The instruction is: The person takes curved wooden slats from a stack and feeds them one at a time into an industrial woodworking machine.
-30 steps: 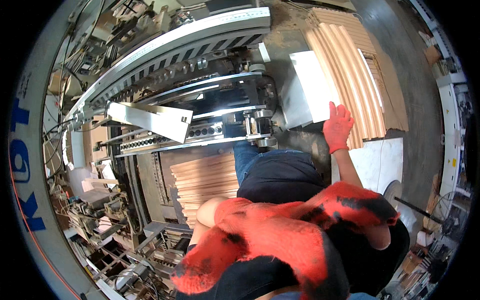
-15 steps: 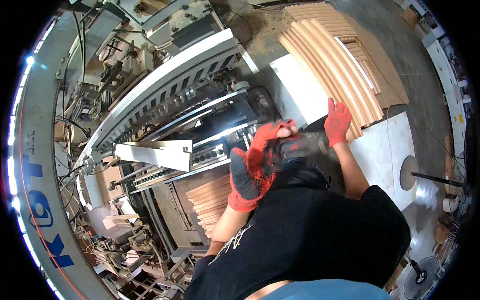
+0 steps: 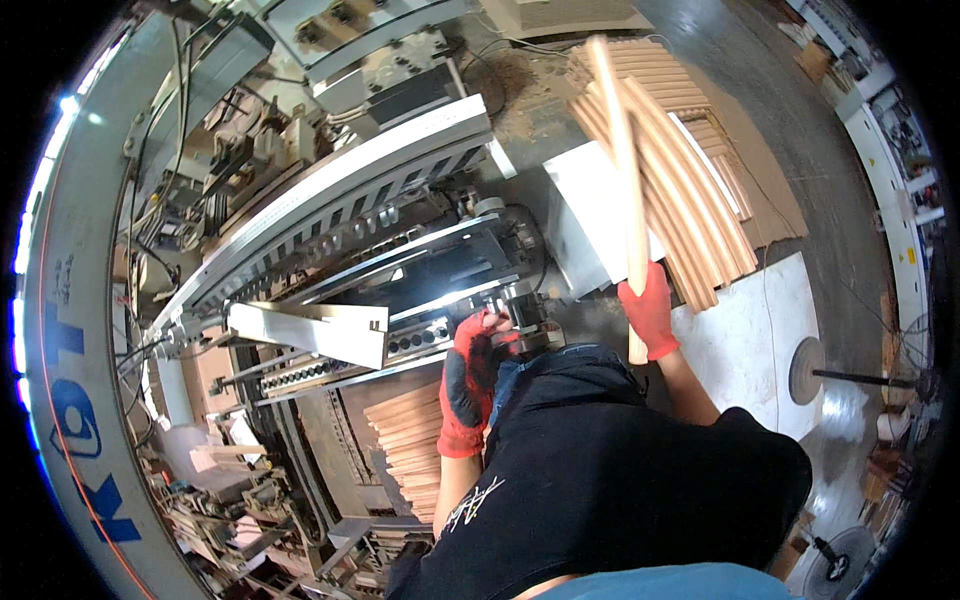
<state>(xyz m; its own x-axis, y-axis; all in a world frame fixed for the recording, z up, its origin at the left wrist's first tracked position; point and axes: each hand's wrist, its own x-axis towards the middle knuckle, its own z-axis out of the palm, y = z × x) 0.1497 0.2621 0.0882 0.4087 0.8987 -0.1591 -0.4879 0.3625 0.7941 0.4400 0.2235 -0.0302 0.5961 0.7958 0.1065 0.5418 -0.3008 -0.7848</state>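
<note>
My right hand (image 3: 652, 312), in a red work glove, is closed around a long pale wooden strip (image 3: 622, 150). The strip stands out away from me over a pile of similar strips (image 3: 690, 190), its lower end showing below my glove. My left hand (image 3: 466, 385), gloved in red with a dark palm patch and bare fingertips, is at the near right end of the long machine (image 3: 400, 265). Its fingers are curled in beside a metal roller part (image 3: 518, 300); whatever they hold, if anything, is hidden.
A white board (image 3: 590, 205) lies left of the pile. Another stack of strips (image 3: 410, 430) sits left of my left forearm. A white slotted bar (image 3: 310, 335) juts across the machine. At right stand a round disc on a pole (image 3: 806, 371) and a fan (image 3: 840, 562).
My right hand has taken a wooden strip from the pile and moved slightly down and left with it. My left hand has moved down and left to the machine's end, fingers curling.
</note>
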